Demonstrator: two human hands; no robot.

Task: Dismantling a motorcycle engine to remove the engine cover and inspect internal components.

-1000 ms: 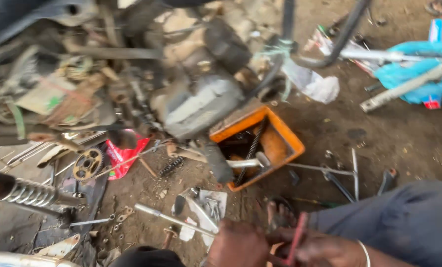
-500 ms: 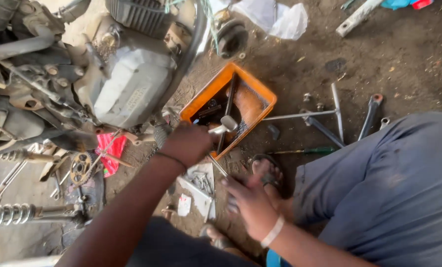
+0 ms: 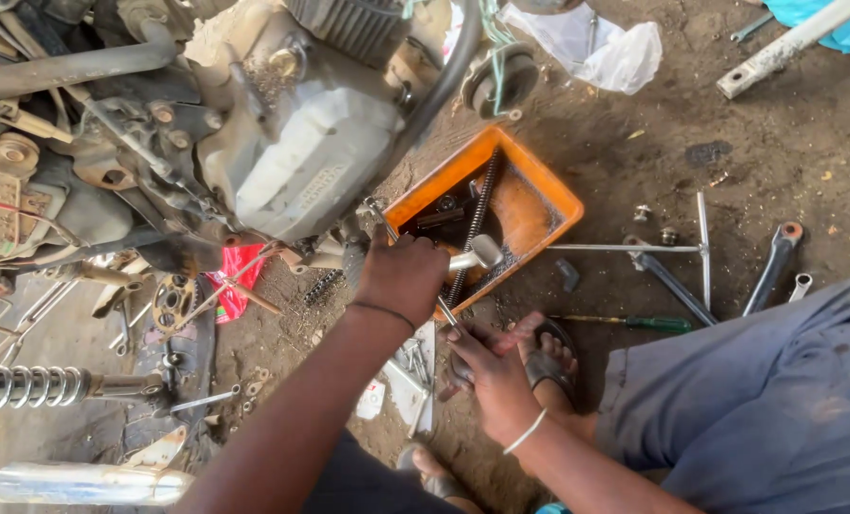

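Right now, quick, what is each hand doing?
Left hand: closed in a fist around a T-handle wrench, under the motorcycle engine.
Right hand: closed around the wrench's lower end, near the sandal.

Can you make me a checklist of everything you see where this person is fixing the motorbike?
Surface: bare dirt ground, oily patches.
Job's things: motorbike engine; long metal rod tool running from the engine down through both hands.
Clutter: orange tray with a spring and parts; cross wrench; green-handled screwdriver; white plastic bag; coil spring shock; chrome pipe.
Hands: left hand closed around the rod near the engine; right hand grips its lower end.
Cables: red wire by the frame.
Surroundings: sandalled foot, grey trousers.
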